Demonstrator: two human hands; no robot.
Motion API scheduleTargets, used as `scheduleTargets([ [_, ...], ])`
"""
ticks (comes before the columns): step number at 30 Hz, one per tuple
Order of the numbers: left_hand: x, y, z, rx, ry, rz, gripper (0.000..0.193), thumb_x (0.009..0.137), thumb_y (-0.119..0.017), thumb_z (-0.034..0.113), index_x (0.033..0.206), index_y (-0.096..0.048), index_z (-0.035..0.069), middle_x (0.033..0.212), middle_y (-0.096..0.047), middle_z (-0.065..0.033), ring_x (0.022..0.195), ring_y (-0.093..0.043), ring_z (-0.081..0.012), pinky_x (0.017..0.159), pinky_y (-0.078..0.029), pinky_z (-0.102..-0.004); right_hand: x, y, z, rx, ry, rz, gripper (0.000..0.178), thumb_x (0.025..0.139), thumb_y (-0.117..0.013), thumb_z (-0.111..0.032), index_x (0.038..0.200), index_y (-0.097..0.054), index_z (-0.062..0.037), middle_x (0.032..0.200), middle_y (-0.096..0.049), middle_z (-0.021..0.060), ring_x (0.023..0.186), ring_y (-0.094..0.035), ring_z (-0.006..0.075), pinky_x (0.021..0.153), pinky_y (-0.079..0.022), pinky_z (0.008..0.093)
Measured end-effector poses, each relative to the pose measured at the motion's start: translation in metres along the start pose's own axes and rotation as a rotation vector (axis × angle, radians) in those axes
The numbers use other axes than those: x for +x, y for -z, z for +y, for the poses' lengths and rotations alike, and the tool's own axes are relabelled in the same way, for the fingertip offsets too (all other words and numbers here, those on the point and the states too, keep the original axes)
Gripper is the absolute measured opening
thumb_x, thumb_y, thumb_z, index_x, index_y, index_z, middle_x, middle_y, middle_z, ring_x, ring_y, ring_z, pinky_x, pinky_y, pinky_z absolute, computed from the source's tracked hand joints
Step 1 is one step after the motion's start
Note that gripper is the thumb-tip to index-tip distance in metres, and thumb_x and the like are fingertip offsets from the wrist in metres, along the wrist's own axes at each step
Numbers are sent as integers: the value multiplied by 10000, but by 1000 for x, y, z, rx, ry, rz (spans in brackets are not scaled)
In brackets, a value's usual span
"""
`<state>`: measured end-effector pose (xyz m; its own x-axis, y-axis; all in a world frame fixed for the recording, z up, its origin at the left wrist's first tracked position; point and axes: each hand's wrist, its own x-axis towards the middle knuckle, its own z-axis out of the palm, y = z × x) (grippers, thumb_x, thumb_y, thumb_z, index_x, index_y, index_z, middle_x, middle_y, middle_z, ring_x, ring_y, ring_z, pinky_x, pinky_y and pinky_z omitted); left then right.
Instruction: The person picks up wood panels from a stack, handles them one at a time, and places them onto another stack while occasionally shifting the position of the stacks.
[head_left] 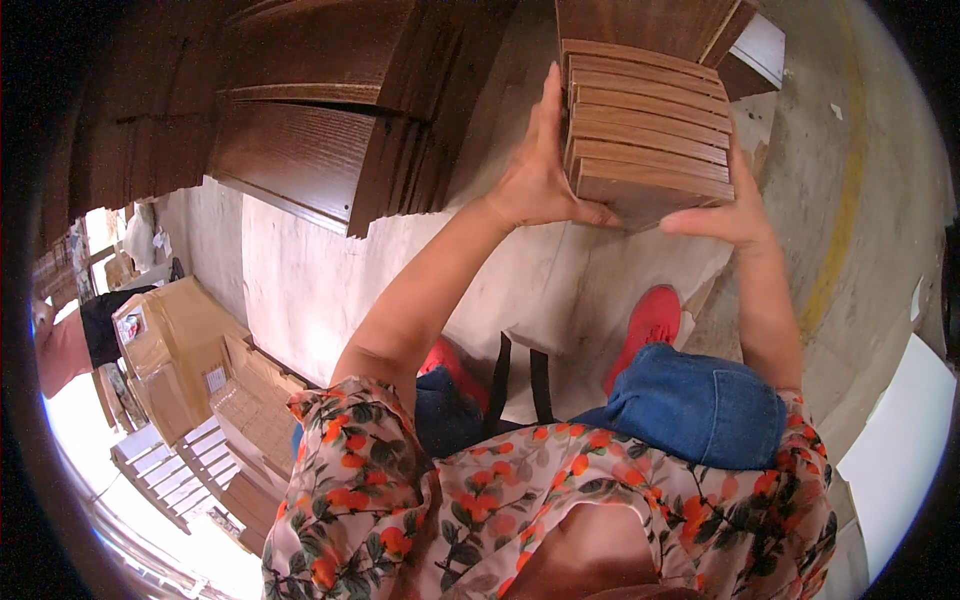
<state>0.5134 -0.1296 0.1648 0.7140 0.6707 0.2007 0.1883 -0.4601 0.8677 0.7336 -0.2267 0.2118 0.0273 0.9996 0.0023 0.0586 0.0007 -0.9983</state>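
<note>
Between my two hands is a stack of brown wood-grain boards, several layers deep with their edges showing. My left hand presses along the stack's left side, its thumb at the near lower edge. On the opposite side, my right hand grips with its thumb pointing inward below the nearest board; its other fingers are partly hidden behind the stack. Beyond the stack lies a larger brown panel, touching or very close to it. Whether the stack rests on something or is lifted, I cannot tell.
Dark brown boards are piled at the upper left. Cardboard boxes and a slatted pallet stand at the lower left, near another person's arm. A white sheet lies at right, and a yellow line crosses the floor.
</note>
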Motion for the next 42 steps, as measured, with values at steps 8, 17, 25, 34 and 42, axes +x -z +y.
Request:
scheduleTargets([
  [8, 3, -4, -8, -44, 82, -40, 1581, 377, -940, 353, 1401, 231, 68, 1397, -194, -299, 1290, -264, -445, 1073, -283, -465, 10, 9, 2, 194, -118, -6, 946, 688, -656, -291, 1461, -169, -44, 1459, -276, 108, 1352, -252, 230, 1102, -189, 350],
  [17, 20, -15, -25, -219, 149, -63, 1629, 354, -933, 428, 1380, 279, 65, 1431, -139, -280, 1347, -170, -415, 1116, -201, -438, 28, 28, 11, 274, -92, -43, 963, 643, -668, -161, 1451, -167, -13, 1439, -309, 114, 1350, -260, 228, 1108, -176, 344],
  [25, 25, -12, -23, -292, 229, -128, 1631, 361, -935, 416, 1369, 294, 49, 1470, -59, -263, 1381, -100, -380, 1132, -166, -406, 25, 31, 10, 365, -82, -113, 974, 644, -699, -171, 1450, -173, -18, 1430, -321, 107, 1345, -270, 224, 1106, -186, 341],
  [34, 23, -19, -32, -347, 177, -106, 1629, 367, -934, 421, 1362, 293, 23, 1482, 13, -267, 1390, -59, -368, 1137, -132, -401, 24, 30, 9, 442, -166, -44, 837, 732, -610, -160, 1446, -197, -17, 1410, -354, 114, 1316, -320, 215, 1085, -224, 331],
  [42, 22, -20, -32, -322, 158, -81, 1618, 380, -928, 430, 1361, 291, 19, 1467, -37, -290, 1381, -88, -390, 1132, -156, -411, 33, 28, 2, 367, -176, 9, 834, 717, -621, -166, 1434, -226, -9, 1384, -389, 116, 1292, -352, 213, 1072, -247, 327],
])
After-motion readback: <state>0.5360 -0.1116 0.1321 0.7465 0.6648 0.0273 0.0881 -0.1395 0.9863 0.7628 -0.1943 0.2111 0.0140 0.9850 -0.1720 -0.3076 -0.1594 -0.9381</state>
